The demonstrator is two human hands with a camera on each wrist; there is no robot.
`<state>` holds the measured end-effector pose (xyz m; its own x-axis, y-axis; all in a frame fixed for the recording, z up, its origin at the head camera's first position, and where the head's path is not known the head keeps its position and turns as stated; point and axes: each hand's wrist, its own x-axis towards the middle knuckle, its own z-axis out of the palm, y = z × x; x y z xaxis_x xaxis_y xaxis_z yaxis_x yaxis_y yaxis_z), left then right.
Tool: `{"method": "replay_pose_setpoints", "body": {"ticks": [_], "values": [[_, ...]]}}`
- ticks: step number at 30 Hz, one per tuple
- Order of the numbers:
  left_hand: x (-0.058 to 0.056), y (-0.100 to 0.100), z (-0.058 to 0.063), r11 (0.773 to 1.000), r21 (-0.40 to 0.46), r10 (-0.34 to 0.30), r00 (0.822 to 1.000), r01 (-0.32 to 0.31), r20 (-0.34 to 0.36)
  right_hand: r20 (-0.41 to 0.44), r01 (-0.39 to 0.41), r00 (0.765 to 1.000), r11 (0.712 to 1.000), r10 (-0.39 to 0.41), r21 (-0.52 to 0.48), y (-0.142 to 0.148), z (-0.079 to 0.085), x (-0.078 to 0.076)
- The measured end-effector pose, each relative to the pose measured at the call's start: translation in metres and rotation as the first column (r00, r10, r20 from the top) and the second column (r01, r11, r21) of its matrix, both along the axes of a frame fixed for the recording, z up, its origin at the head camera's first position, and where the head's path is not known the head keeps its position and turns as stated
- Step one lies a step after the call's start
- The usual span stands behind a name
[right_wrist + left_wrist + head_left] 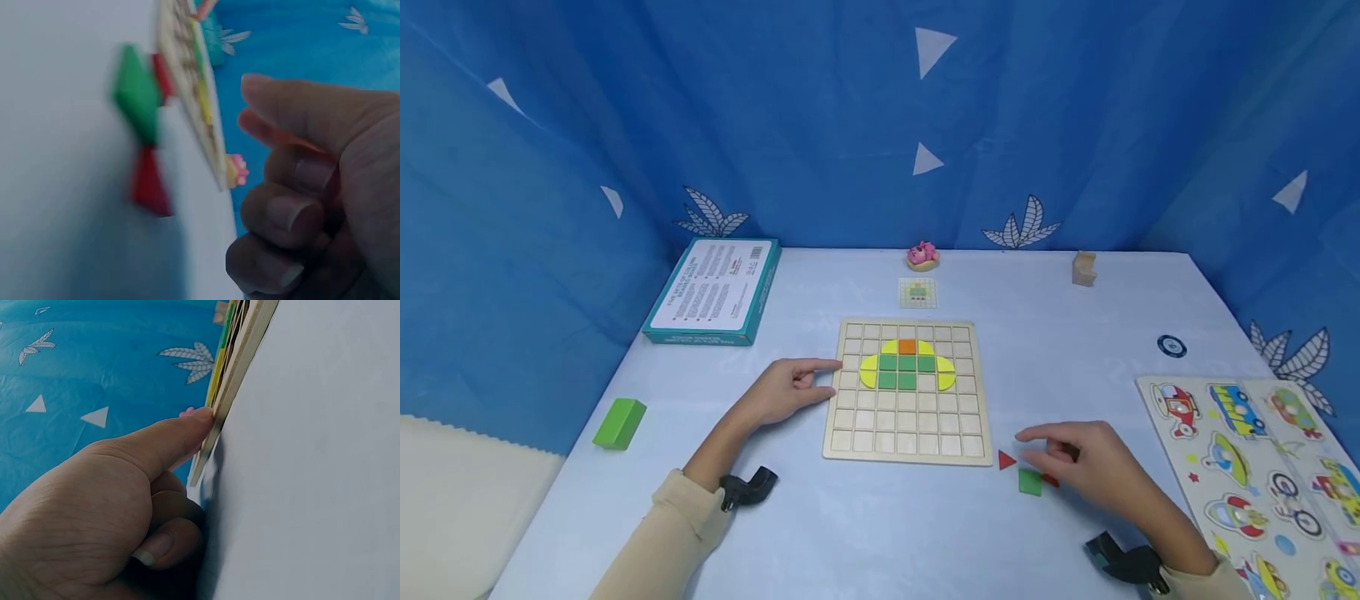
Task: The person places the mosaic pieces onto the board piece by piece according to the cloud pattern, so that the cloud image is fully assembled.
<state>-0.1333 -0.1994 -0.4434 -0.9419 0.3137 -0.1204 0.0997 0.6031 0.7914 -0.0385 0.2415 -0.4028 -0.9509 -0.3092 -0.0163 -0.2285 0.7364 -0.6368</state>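
A wooden grid board (907,421) lies mid-table. Its cells hold several green squares (907,363), one orange square (907,347) and yellow rounded pieces (868,371) around them. With thumb and index finger extended, my left hand (786,390) touches the board's left edge; its other fingers curl under. In the left wrist view the thumb (178,434) rests against the board's side. My right hand (1086,462) hovers right of the board, thumb and index apart, nothing between them. Close by lie a red triangle (1006,460), a green square (1030,482) and another red piece (1050,481), partly hidden by the hand.
Behind the board sits a small pattern card (917,293), then a pink figurine (922,255). A teal box (711,292) and a green block (620,423) stand at left. Toward the right are a small wooden holder (1083,268), a round sticker (1172,347) and picture puzzle boards (1255,492).
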Motion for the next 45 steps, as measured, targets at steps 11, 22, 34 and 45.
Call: {"method": "replay_pose_setpoints", "body": {"ticks": [11, 22, 34, 45], "values": [[-0.002, 0.003, 0.002, 1.0, -0.005, -0.005, 1.0, 0.005, -0.015, 0.045, 0.037, 0.998, 0.996, -0.041, 0.081, 0.01, -0.017, 0.032], [0.0, 0.001, 0.004, 1.0, 0.024, -0.004, 1.0, 0.004, -0.019, -0.025, 0.074, 0.997, 0.985, -0.071, 0.156, 0.005, -0.022, 0.035], [0.003, 0.001, 0.0, 1.0, 0.03, 0.01, 1.0, -0.01, -0.022, -0.119, -0.091, 0.987, 0.99, 0.104, 0.109, -0.023, -0.004, 0.0], [0.003, 0.001, 0.001, 1.0, 0.014, 0.003, 1.0, -0.003, -0.03, -0.138, -0.123, 0.983, 0.992, 0.121, -0.007, -0.074, -0.011, -0.06]]}}
